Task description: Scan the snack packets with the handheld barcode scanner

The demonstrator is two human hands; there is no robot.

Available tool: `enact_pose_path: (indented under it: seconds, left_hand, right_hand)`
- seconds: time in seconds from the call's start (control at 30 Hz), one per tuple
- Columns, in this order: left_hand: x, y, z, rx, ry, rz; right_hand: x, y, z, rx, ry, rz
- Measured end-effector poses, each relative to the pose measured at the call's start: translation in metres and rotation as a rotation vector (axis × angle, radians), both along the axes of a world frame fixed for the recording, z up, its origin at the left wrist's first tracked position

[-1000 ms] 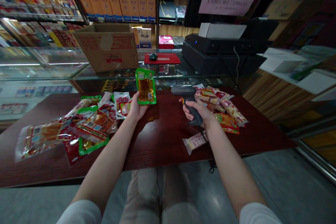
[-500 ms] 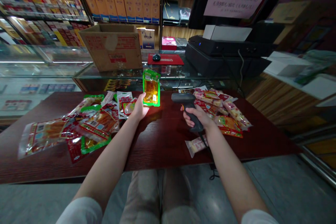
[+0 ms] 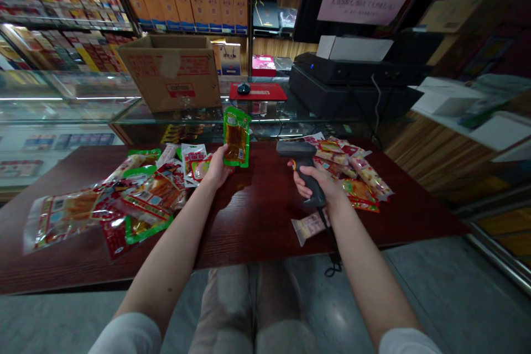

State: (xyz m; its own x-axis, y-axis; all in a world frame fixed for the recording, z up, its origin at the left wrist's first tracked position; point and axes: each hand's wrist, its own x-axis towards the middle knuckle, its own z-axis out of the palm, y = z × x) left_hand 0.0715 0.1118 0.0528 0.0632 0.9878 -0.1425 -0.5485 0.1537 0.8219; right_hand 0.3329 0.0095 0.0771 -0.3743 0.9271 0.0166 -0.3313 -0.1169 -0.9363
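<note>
My left hand (image 3: pixel 218 167) grips a green-edged snack packet (image 3: pixel 236 138) by its lower left side and holds it upright above the dark red table (image 3: pixel 244 221). A brownish filling and a small printed code show on the packet. In my right hand (image 3: pixel 317 182) is a black barcode scanner (image 3: pixel 296 149), its head pointing left toward the packet. My fingers wrap round its handle, and its cord hangs down past the table's front edge. A small wrapped snack (image 3: pixel 309 227) lies beneath the scanner's handle.
Several snack packets (image 3: pixel 153 196) are piled on the left of the table, and another pile (image 3: pixel 352 171) lies on the right. Behind stand a glass counter, a cardboard box (image 3: pixel 174 77), a mouse (image 3: pixel 243 88) on a red mat and a black cash drawer (image 3: pixel 332 88).
The bright light on the packet has gone out, leaving it darker. The scanner has shifted slightly to the right, away from the packet. My view has moved a little.
</note>
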Motion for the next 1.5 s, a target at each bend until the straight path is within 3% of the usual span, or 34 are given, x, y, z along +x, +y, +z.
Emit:
enact_pose_path:
  seconds: [0.1, 0.23, 0.4, 0.53, 0.8, 0.87, 0.93, 1.03, 1.13, 1.3, 1.5]
  left_hand:
    - [-0.008, 0.006, -0.001, 0.087, 0.237, 0.044]
    - [-0.023, 0.007, 0.003, 0.209, 0.779, 0.177]
    - [-0.029, -0.011, 0.019, 0.243, 1.242, 0.333]
    - [-0.028, -0.025, 0.02, 0.313, 1.493, 0.399]
    - [-0.019, -0.027, -0.003, 0.5, 1.48, 0.335]
    - [-0.009, -0.028, -0.004, 0.557, 1.445, 0.163]
    - [0.003, -0.03, -0.004, 0.603, 1.412, -0.101]
    - [0.018, -0.034, -0.008, 0.687, 1.412, -0.382]
    - [0.027, -0.038, -0.013, 0.792, 1.468, -0.464]
    - [0.033, -0.041, -0.016, 0.911, 1.575, -0.51]
    - [0.015, -0.03, -0.009, 0.864, 1.566, -0.399]
  right_hand:
    - [0.007, -0.017, 0.003, 0.012, 0.023, -0.051]
    - [0.006, -0.03, -0.01, 0.017, 0.053, -0.072]
    - [-0.004, -0.016, -0.03, 0.021, 0.074, -0.097]
    - [-0.013, 0.004, -0.032, 0.043, 0.058, -0.108]
    - [-0.05, 0.07, -0.031, 0.081, 0.091, -0.146]
    - [-0.059, 0.084, -0.029, 0.082, 0.102, -0.16]
    - [-0.06, 0.089, -0.023, 0.075, 0.112, -0.156]
    - [-0.043, 0.078, -0.006, 0.074, 0.104, -0.087]
    - [-0.01, 0.052, 0.007, 0.073, 0.054, -0.011]
    - [0.038, 0.018, 0.004, 0.047, -0.073, -0.09]
    - [0.061, 0.006, -0.012, 0.038, -0.033, -0.199]
